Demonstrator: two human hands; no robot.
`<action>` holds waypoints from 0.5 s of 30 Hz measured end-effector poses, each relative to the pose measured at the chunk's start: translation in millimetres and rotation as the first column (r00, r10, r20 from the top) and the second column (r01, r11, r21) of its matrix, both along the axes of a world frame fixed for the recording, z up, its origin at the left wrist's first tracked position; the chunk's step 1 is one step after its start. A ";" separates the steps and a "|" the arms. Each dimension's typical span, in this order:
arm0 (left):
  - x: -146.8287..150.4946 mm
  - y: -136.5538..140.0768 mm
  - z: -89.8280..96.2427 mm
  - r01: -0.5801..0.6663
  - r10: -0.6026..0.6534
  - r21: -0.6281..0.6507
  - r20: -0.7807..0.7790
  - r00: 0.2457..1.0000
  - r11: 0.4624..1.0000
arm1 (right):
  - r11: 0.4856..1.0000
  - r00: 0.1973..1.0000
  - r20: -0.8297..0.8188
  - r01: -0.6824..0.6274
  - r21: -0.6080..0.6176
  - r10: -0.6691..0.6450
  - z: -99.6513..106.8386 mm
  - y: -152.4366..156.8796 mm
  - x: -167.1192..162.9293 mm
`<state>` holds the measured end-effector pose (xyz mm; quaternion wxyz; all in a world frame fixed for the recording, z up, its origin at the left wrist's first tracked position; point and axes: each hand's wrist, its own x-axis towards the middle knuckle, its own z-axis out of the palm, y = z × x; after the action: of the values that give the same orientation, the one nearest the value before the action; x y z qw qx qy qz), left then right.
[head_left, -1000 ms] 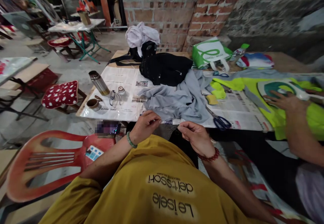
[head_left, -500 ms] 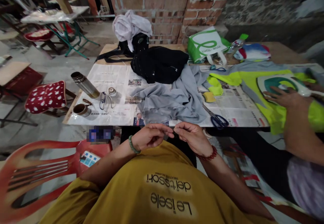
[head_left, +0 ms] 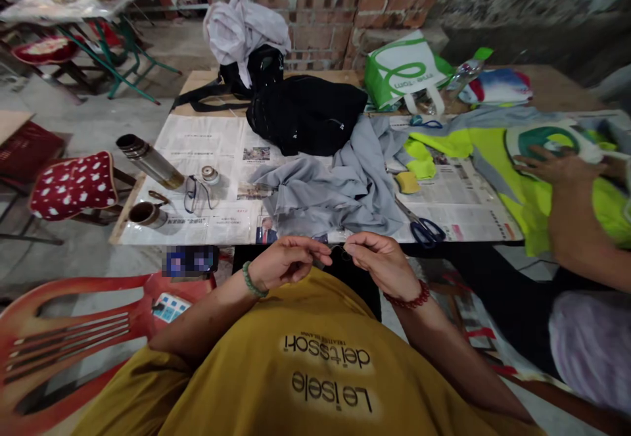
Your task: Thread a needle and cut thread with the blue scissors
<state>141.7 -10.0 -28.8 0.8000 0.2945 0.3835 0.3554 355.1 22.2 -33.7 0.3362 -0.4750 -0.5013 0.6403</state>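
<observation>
Just in front of the table edge, my left hand (head_left: pixel 290 262) and my right hand (head_left: pixel 377 262) face each other with fingertips a little apart. A thin dark thread (head_left: pixel 340 249) curls between them. My right thumb and index finger pinch its end. The fingers of my left hand press together at the thread's other side, the grip itself partly hidden. Beyond my hands a crumpled grey cloth (head_left: pixel 320 193) lies on newspaper (head_left: pixel 221 222). Scissors (head_left: pixel 421 224) with dark blue handles rest right of it, below a yellow sponge-like block (head_left: pixel 407 182).
A co-worker's hand (head_left: pixel 557 163) rests on an iron (head_left: pixel 537 143) over a grey and neon-yellow garment (head_left: pixel 493 160) at right. A thermos (head_left: pixel 148 160), cup (head_left: pixel 146 214) and glasses (head_left: pixel 192 194) stand left. Behind are a black bag (head_left: pixel 305 114) and green-white bag (head_left: pixel 401 71). A red chair (head_left: pixel 73 285) is beside me.
My fingertips have drawn slightly apart, and a thread loop now shows between them. The co-worker's hand and iron have shifted slightly. The camera view has tilted a little.
</observation>
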 end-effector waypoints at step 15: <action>6.2 0.8 4.6 -0.028 0.043 0.075 -0.217 0.975 0.997 | 1.000 1.000 -0.006 -0.008 -0.007 0.008 -0.8 -2.7 2.3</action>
<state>147.9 -9.2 -24.2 0.7356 0.3531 0.4613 0.3486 357.4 19.5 -34.5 0.3333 -0.4725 -0.5000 0.6448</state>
